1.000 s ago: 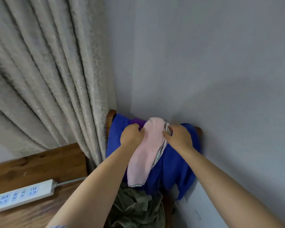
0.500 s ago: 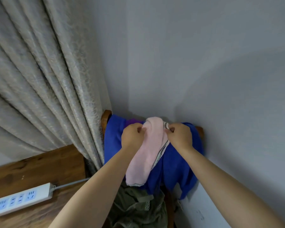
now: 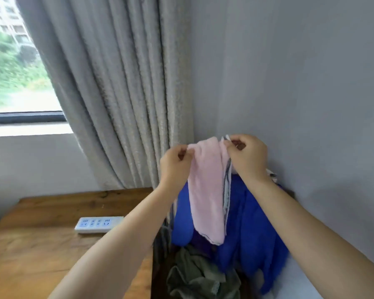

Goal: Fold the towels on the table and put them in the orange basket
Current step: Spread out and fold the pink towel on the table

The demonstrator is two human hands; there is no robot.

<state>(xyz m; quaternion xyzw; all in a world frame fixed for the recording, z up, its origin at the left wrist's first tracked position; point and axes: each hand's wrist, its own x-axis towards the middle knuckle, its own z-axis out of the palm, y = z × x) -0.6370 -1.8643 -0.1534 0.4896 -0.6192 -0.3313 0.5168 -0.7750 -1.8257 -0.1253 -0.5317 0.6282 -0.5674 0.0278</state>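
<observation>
A pale pink towel [image 3: 206,190] with a grey striped edge hangs in the air in front of me. My left hand [image 3: 174,164] pinches its upper left corner. My right hand [image 3: 247,157] pinches its upper right corner, where the striped edge bunches. The towel droops in a narrow fold between the two hands, its lower end reaching down over blue cloth [image 3: 253,223] draped on a chair. No orange basket shows in this view.
A wooden table [image 3: 41,244] stands at the lower left with a white power strip [image 3: 98,224] on it. Grey curtains [image 3: 121,93] hang behind, a window at the far left. An olive green garment [image 3: 199,277] lies below the blue cloth. A grey wall closes the right side.
Both hands have lifted the pink towel up off the chair back. The view has tilted up and left, bringing the window and more of the table into sight.
</observation>
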